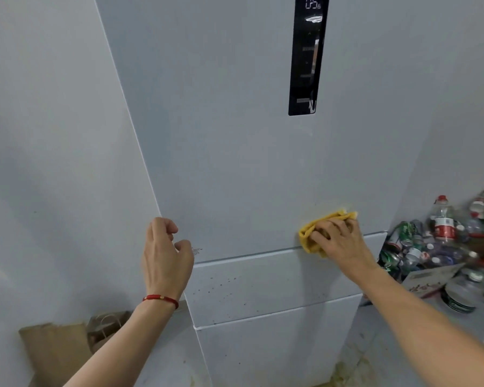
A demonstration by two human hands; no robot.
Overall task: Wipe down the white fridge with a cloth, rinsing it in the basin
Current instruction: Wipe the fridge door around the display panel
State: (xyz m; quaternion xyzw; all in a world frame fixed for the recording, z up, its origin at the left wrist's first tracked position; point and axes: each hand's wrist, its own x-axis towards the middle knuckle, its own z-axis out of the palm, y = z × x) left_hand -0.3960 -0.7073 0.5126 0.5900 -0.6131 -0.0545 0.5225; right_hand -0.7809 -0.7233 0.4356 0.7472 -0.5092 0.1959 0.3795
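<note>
The white fridge (pixel 235 163) fills the middle of the view, with a black display strip (pixel 306 57) high on its upper door. My right hand (pixel 338 238) presses a crumpled yellow cloth (pixel 310 233) against the lower right part of the upper door, just above the seam to the drawer below. My left hand (pixel 165 252), a red string on its wrist, hovers near the door's lower left corner with fingers loosely curled and holding nothing. The drawer front (pixel 249 291) under the seam carries dark specks. No basin is in view.
A heap of plastic bottles and crushed cans (pixel 442 241) lies at the right beside the fridge, partly in a cardboard box (pixel 428 280). Brown paper bags (pixel 67 347) lean against the left wall at floor level. The floor at bottom right looks stained.
</note>
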